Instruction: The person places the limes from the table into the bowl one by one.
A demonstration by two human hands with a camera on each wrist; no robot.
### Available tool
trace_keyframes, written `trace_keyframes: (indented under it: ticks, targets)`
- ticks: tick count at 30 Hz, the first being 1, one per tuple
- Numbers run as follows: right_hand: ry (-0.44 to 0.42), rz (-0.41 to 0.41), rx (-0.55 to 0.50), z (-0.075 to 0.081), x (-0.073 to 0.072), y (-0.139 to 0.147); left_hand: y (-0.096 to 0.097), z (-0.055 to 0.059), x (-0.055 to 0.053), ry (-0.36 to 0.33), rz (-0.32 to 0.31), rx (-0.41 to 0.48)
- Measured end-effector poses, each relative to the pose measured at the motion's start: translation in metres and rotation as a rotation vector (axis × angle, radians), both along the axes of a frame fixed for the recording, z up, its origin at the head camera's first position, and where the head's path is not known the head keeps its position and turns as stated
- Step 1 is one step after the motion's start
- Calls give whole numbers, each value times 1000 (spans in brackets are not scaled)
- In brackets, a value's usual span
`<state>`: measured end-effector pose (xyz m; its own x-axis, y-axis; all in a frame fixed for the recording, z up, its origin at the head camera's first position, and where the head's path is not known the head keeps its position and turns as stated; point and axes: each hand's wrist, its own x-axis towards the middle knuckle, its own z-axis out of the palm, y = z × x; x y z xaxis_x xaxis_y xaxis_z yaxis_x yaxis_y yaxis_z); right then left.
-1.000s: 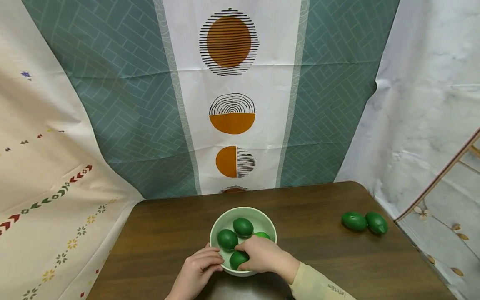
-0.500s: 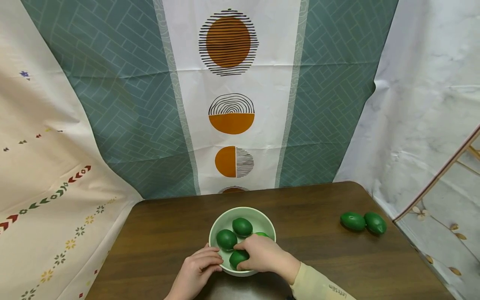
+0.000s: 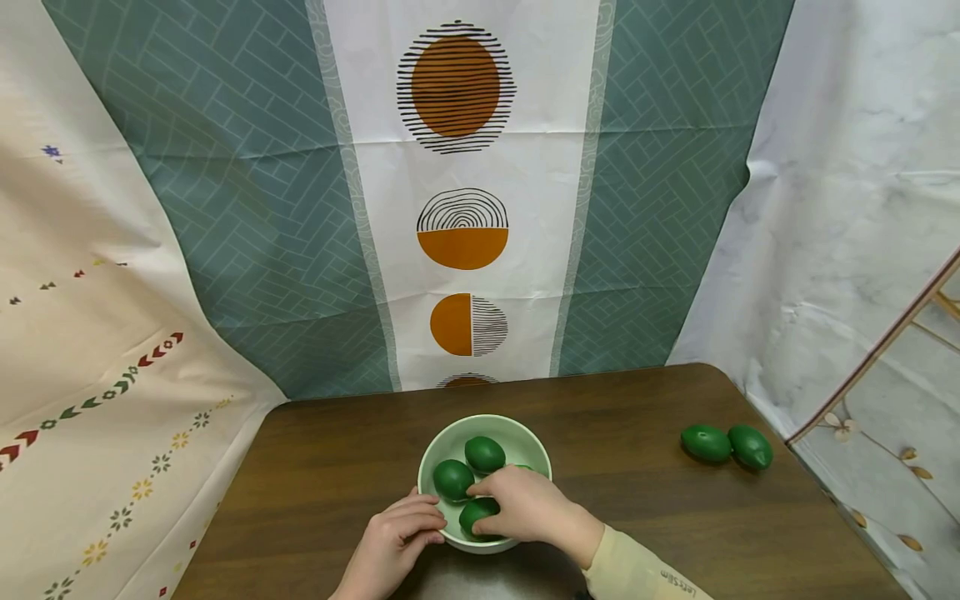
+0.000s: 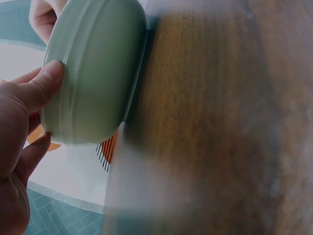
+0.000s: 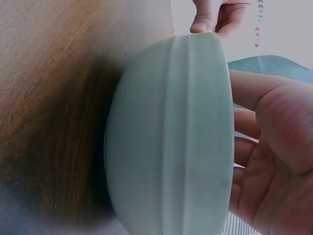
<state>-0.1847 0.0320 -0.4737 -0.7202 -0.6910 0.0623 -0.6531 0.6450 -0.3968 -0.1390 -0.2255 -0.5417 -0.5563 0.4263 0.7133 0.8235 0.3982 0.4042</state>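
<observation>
Pale green bowl (image 5: 176,137) fills the middle, seen side-on, raised lines running round the wall near its rim. Right hand (image 5: 286,142) at right, fingers reaching past the rim into the bowl, fingertips hidden by the wall. Left hand (image 5: 219,14) at top, thumb on the bowl's edge. Brown wood table (image 5: 49,98) at left, blurry in places. White cloth (image 5: 281,29) with red and green marks, upper right; teal area (image 5: 274,63) just below it.

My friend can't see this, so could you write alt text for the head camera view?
A right hand grips a green fruit inside a pale green bowl holding other green fruits, while the left hand holds the rim. Two more green fruits lie at the right on a brown table.
</observation>
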Motion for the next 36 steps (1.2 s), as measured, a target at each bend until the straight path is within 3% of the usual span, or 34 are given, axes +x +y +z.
trace_keyframes:
  ticks: [8,36]
  targets:
    - [-50,-20,-88,0,-2,3,0,1,-2,20,-4,-5]
    - [-12,-163,-305,8,-12,49,1,2,-2,39,-11,0]
